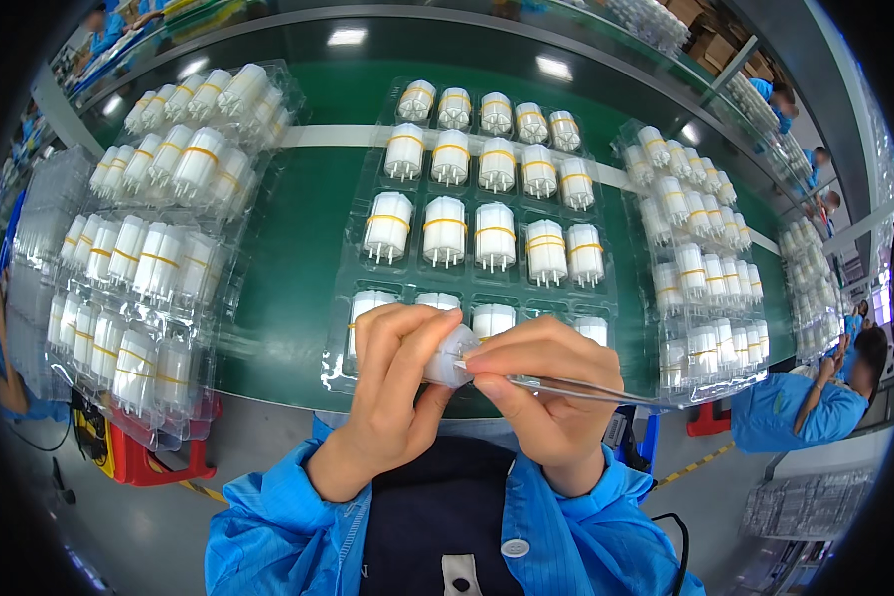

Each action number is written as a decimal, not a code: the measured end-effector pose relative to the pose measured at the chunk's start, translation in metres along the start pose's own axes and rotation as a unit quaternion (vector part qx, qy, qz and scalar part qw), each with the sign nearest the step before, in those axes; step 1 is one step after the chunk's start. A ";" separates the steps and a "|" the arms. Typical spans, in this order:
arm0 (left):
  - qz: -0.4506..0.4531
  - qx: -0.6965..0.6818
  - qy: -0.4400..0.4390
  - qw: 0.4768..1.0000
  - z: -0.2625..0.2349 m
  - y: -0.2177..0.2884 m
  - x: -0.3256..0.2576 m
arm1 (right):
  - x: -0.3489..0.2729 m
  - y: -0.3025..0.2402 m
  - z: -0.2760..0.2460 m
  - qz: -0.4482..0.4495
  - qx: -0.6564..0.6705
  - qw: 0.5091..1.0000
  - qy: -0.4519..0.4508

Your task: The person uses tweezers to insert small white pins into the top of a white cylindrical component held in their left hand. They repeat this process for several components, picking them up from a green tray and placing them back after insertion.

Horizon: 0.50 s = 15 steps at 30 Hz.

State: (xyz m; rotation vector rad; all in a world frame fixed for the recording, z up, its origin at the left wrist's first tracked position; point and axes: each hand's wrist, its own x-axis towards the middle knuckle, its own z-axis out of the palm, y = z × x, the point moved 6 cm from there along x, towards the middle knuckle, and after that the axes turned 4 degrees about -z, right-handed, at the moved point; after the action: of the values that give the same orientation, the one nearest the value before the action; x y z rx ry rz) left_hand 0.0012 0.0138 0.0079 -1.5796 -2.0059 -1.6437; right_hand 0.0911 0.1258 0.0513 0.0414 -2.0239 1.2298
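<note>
My left hand [387,387] is closed around a white cylindrical plug unit [448,360], its pale round end turned toward my right hand. Thin metal tweezers [596,392] lie in my right hand [556,387], their far end pointing out to the right. The right thumb and forefinger pinch at the end of the plug unit; whether a small part sits between them is hidden. Just beyond both hands, a clear plastic tray [336,363] holds rows of similar white plug units [444,230] with pins and orange bands. My hands cover part of its nearest row.
Stacked clear trays of plug units [139,363] stand at the left, and more filled trays [710,348] at the right. They rest on a green conveyor belt [288,268]. Red stools [174,457] are below. A co-worker in blue [800,407] sits at the right.
</note>
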 end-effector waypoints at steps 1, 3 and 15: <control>0.003 0.008 0.002 1.000 0.000 0.000 0.000 | 0.001 -0.002 0.001 -0.002 -0.009 1.000 -0.006; 0.001 0.009 -0.003 1.000 -0.001 -0.001 0.000 | 0.001 0.000 0.001 0.005 0.006 1.000 -0.014; -0.106 -0.238 -0.103 0.960 -0.005 -0.007 -0.003 | 0.005 0.004 -0.009 -0.024 0.063 0.998 -0.007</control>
State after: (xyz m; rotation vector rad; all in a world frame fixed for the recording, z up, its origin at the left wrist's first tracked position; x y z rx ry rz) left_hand -0.0049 0.0086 0.0034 -1.7970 -2.0411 -2.2678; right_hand 0.0912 0.1362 0.0536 0.1588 -1.9426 1.3286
